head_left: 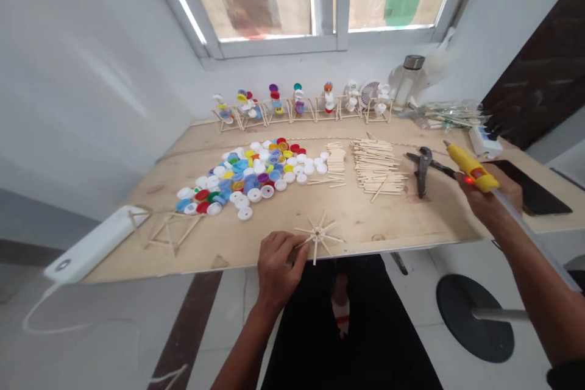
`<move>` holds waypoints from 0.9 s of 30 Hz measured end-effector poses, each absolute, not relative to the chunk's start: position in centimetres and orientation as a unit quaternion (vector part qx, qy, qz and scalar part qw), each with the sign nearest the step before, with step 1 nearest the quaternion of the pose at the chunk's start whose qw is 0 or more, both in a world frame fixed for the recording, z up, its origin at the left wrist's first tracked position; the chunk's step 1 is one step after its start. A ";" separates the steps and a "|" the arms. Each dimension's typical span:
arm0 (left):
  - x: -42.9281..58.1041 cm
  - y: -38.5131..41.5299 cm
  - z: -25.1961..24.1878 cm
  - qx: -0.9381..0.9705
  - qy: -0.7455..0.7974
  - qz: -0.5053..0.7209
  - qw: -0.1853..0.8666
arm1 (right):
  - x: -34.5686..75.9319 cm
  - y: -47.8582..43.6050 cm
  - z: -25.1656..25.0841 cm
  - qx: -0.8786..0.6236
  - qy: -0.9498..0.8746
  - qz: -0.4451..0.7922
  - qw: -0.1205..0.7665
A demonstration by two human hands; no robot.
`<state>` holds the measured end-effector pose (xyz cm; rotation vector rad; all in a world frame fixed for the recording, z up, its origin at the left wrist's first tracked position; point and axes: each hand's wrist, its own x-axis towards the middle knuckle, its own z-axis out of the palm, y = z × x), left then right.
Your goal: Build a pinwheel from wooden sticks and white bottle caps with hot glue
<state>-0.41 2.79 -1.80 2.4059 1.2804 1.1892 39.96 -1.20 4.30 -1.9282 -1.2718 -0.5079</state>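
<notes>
Head view: your left hand pinches a spoke of the stick star, lower centre by the table edge; your right hand clasps the glue gun, and its hot tip may burn those fingers.

Light tan plywood tabletop, plain grain.
Heap of round plastic bottle caps, centre-left: white, blue, red, yellow, green, purple, orange.
Pale wooden stick pile, right of the caps.
Pale wooden stick star, near edge: white hub.
Yellow plastic glue gun, right: red light.
Black metal pliers.
White plastic box, near left.
</notes>
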 end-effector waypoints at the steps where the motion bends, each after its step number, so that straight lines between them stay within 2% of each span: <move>1: -0.4 2.8 -1.8 0.806 0.429 0.399 0.085 | 40.7 -1.1 3.7 -0.754 -0.512 -0.203 0.358; 5: -0.3 2.7 -1.6 0.806 0.430 0.399 0.086 | 42.9 -0.7 2.1 -0.753 -0.586 -0.222 0.202; 10: -0.2 2.7 -1.6 0.803 0.429 0.405 0.086 | 43.9 0.3 1.5 -0.744 -0.632 -0.176 0.129; 18: -0.1 2.6 -1.7 0.799 0.442 0.396 0.095 | 45.4 1.5 1.3 -0.713 -0.688 -0.116 0.068; 27: -0.2 2.5 -1.5 0.796 0.442 0.398 0.112 | 46.0 0.9 1.7 -0.733 -0.668 -0.109 0.058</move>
